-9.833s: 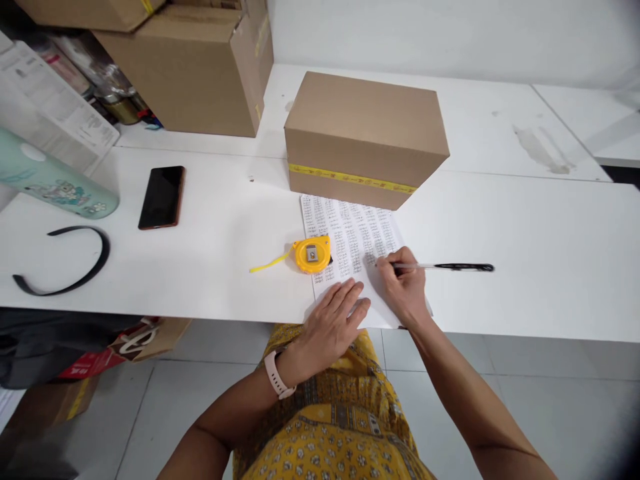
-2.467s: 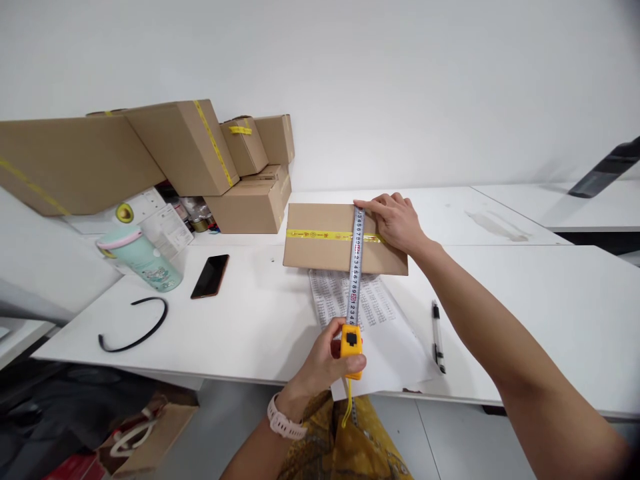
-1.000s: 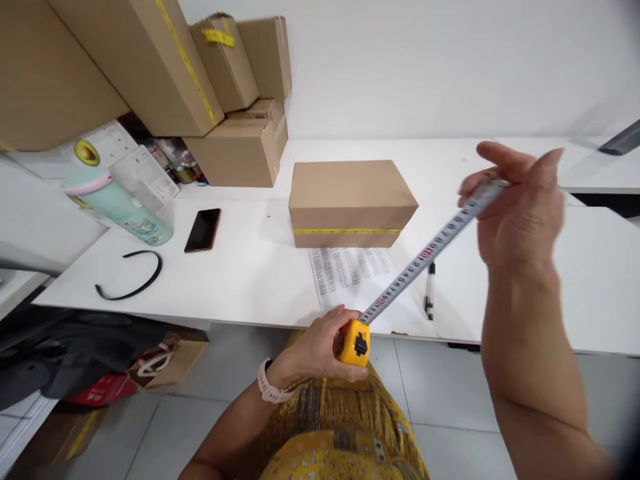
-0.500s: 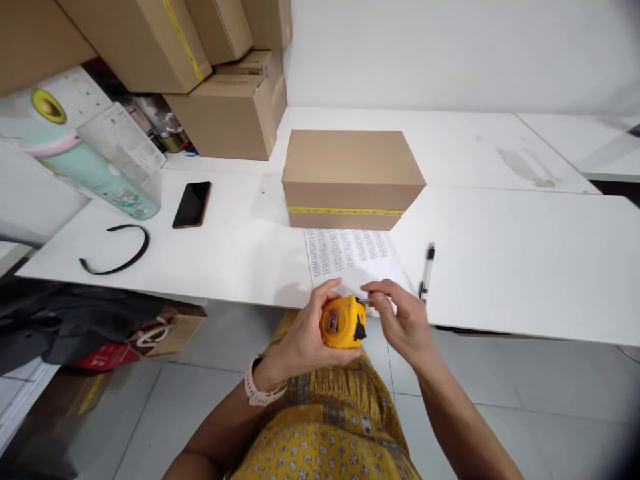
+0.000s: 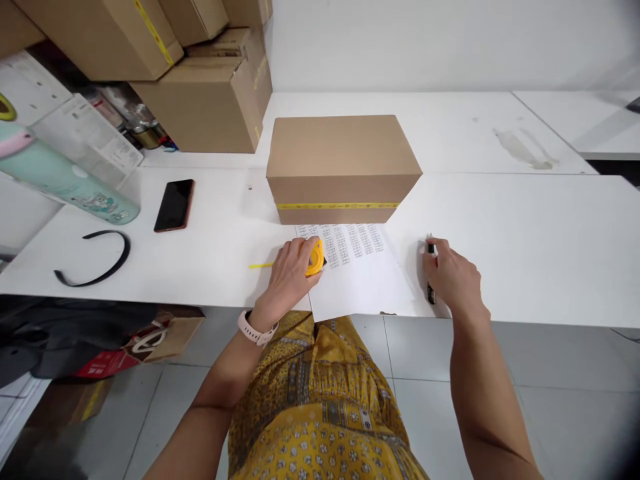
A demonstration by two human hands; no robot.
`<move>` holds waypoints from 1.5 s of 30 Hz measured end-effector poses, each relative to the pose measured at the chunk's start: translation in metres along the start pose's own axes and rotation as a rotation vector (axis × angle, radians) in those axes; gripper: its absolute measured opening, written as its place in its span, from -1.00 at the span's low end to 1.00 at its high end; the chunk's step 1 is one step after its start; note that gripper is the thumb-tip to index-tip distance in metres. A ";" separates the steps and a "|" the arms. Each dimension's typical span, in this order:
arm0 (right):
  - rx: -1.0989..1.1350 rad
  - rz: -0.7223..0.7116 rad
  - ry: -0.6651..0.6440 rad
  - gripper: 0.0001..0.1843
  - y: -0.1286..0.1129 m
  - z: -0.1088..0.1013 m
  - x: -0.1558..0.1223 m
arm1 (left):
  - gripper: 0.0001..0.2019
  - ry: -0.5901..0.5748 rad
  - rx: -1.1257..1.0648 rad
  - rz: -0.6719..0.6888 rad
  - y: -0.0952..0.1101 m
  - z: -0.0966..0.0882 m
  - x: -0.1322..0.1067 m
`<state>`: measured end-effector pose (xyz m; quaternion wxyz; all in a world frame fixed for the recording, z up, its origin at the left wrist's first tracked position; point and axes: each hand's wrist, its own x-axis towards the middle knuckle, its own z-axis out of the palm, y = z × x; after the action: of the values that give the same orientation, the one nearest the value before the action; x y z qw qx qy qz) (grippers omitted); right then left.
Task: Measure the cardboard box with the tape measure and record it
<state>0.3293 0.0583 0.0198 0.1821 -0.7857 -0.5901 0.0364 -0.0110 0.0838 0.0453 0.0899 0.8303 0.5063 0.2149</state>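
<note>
My left hand (image 5: 290, 270) is closed over a yellow tape measure (image 5: 315, 257), resting it on the left part of a printed sheet of paper (image 5: 357, 283). A thin yellow strip (image 5: 260, 266) sticks out to the left from under this hand; where it ends beneath the fingers is hidden. To the right of the sheet, my right hand (image 5: 454, 273) has its thumb and fingers around a pen (image 5: 431, 287), which lies along the white tabletop. Just behind the paper stands a closed cardboard box (image 5: 343, 150) with yellow tape on its front, covering the sheet's far edge.
More cardboard boxes (image 5: 200, 107) are stacked at the back left. A phone (image 5: 174, 205), a black headband (image 5: 120, 257) and a mint-green bottle (image 5: 95, 193) occupy the table's left side. The white table's (image 5: 525, 267) front edge runs just below my hands.
Both hands have parted from in front of my body. The left one has brought the tape measure down onto the sheet; the right one has moved right and taken hold of the pen.
</note>
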 end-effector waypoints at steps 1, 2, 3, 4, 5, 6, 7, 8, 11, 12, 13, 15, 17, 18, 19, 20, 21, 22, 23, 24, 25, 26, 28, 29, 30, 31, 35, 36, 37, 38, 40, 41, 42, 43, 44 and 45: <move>0.071 -0.005 0.017 -0.57 0.001 0.000 0.000 | -0.47 -0.002 0.032 0.017 0.000 0.001 0.001; 0.181 0.006 0.041 -0.58 0.001 -0.002 -0.001 | -0.49 0.019 0.061 0.036 0.002 0.003 0.001; 0.332 0.026 0.059 -0.60 0.000 -0.006 -0.003 | -0.50 0.056 0.082 0.061 0.006 0.004 -0.001; 0.515 0.042 0.063 -0.61 -0.002 -0.011 -0.006 | -0.52 0.093 0.090 0.099 0.012 0.006 -0.004; 0.710 0.047 0.051 -0.63 -0.006 -0.017 -0.010 | -0.53 0.114 0.084 0.152 0.020 0.009 -0.009; 0.888 0.038 0.028 -0.65 -0.011 -0.023 -0.014 | -0.53 0.108 0.061 0.217 0.029 0.013 -0.014; 1.027 0.018 -0.002 -0.67 -0.017 -0.030 -0.020 | -0.50 0.072 0.032 0.285 0.039 0.019 -0.019; 1.117 -0.013 -0.040 -0.68 -0.025 -0.036 -0.025 | -0.45 0.014 0.008 0.344 0.049 0.025 -0.024; 1.174 -0.087 -0.133 -0.67 -0.050 -0.042 -0.040 | -0.19 -0.158 0.032 0.401 0.070 0.044 -0.036; 1.167 -0.106 -0.144 -0.67 -0.058 -0.040 -0.043 | -0.11 -0.195 0.066 0.398 0.073 0.049 -0.039; 1.161 -0.116 -0.139 -0.71 -0.065 -0.036 -0.046 | -0.06 -0.222 0.101 0.395 0.074 0.053 -0.041; 1.155 -0.102 -0.085 -0.73 -0.077 -0.024 -0.047 | -0.04 -0.250 0.160 0.401 0.072 0.056 -0.045; 1.162 -0.060 -0.085 -0.60 -0.087 -0.010 -0.044 | -0.09 -0.253 0.190 0.409 0.068 0.055 -0.047; 1.171 -0.037 -0.114 -0.54 -0.090 -0.003 -0.042 | -0.12 -0.247 0.194 0.410 0.067 0.054 -0.048; 1.177 -0.017 -0.162 -0.49 -0.093 0.002 -0.040 | -0.16 -0.241 0.192 0.409 0.066 0.052 -0.048; 1.178 0.005 -0.212 -0.46 -0.095 0.008 -0.037 | -0.20 -0.238 0.188 0.402 0.066 0.050 -0.047; 1.168 0.027 -0.255 -0.45 -0.097 0.012 -0.035 | -0.24 -0.238 0.182 0.389 0.068 0.049 -0.047; 1.150 0.050 -0.281 -0.47 -0.098 0.016 -0.033 | -0.29 -0.239 0.175 0.369 0.070 0.048 -0.046; 1.127 0.069 -0.294 -0.51 -0.099 0.019 -0.031 | -0.34 -0.243 0.170 0.348 0.073 0.047 -0.044; 1.103 0.079 -0.296 -0.55 -0.100 0.022 -0.029 | -0.38 -0.247 0.167 0.326 0.076 0.047 -0.043; 1.082 0.077 -0.285 -0.60 -0.101 0.024 -0.028 | -0.42 -0.249 0.165 0.309 0.078 0.047 -0.041; 1.065 0.064 -0.267 -0.62 -0.101 0.025 -0.027 | -0.45 -0.247 0.163 0.297 0.080 0.048 -0.040; 1.040 0.028 -0.242 -0.66 -0.102 0.028 -0.026 | -0.49 -0.231 0.156 0.292 0.082 0.049 -0.038; 1.031 0.014 -0.237 -0.68 -0.102 0.029 -0.027 | -0.50 -0.218 0.153 0.295 0.082 0.050 -0.038; 1.021 0.008 -0.230 -0.70 -0.103 0.029 -0.027 | -0.52 -0.202 0.150 0.298 0.081 0.051 -0.038; 1.011 0.010 -0.217 -0.70 -0.104 0.030 -0.027 | -0.54 -0.189 0.150 0.301 0.080 0.052 -0.038; 0.938 0.027 -0.138 -0.65 -0.105 0.033 -0.029 | -0.58 -0.171 0.144 0.309 0.078 0.053 -0.040; 0.922 0.022 -0.131 -0.64 -0.105 0.033 -0.029 | -0.57 -0.173 0.139 0.310 0.078 0.054 -0.040; 0.911 0.015 -0.132 -0.64 -0.105 0.034 -0.029 | -0.56 -0.174 0.134 0.309 0.077 0.054 -0.040; 0.903 0.008 -0.134 -0.64 -0.105 0.034 -0.029 | -0.56 -0.175 0.131 0.307 0.077 0.055 -0.041; 0.892 -0.008 -0.136 -0.66 -0.104 0.035 -0.029 | -0.55 -0.178 0.126 0.302 0.077 0.056 -0.041; 0.887 -0.020 -0.137 -0.66 -0.103 0.035 -0.028 | -0.54 -0.179 0.124 0.299 0.077 0.056 -0.041; 0.882 -0.031 -0.139 -0.66 -0.103 0.036 -0.028 | -0.53 -0.181 0.122 0.296 0.077 0.057 -0.041; 0.877 -0.039 -0.140 -0.67 -0.102 0.037 -0.028 | -0.52 -0.184 0.120 0.293 0.077 0.057 -0.041; 0.873 -0.047 -0.142 -0.67 -0.101 0.038 -0.028 | -0.50 -0.187 0.120 0.291 0.077 0.057 -0.041; 0.868 -0.053 -0.144 -0.67 -0.100 0.039 -0.028 | -0.49 -0.190 0.121 0.290 0.077 0.057 -0.041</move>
<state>0.2189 0.0652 0.0123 0.4545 -0.6163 -0.5514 0.3309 0.0599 0.0151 0.0122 0.0553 0.9150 0.3825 0.1155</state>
